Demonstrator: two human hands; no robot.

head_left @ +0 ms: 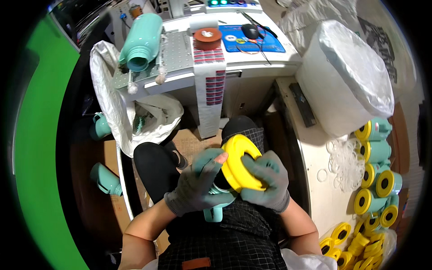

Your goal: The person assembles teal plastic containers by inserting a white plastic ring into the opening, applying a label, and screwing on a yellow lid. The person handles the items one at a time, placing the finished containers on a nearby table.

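Where the fisheye rim goes black, far L, a green panel (33, 135) is cut off. Next, 2 low teal jugs (106, 181), the upper partly hidden behind a white sack (102, 72); sack's open, w/ a bit of teal stuff (140, 123) inside, too small to ID. Above, an uncapped bench jug (148, 36) lies on its side, mouth twd person. L hand (198, 180), gloved, is gripping a teal lap jug (213, 213), body mostly hidden by glove & lid; handle pokes out below, contents can't be made out. Yellow lid (235, 167) is tilted at the jug's mouth, btwn the hands; can't tell if it touches the rim. R hand (271, 177), also gloved, is gripping the lid's R side, some fingertips hidden. Further R, a tall white bin (337, 85), contents hidden; near its base, a pile of clear rings (344, 166). Far R, capped jugs (378, 150) w/ yellow tops, some overlapping; below, loose yellow lids (357, 247), partly in a clear bag (390, 240), cut off at the dark rim.
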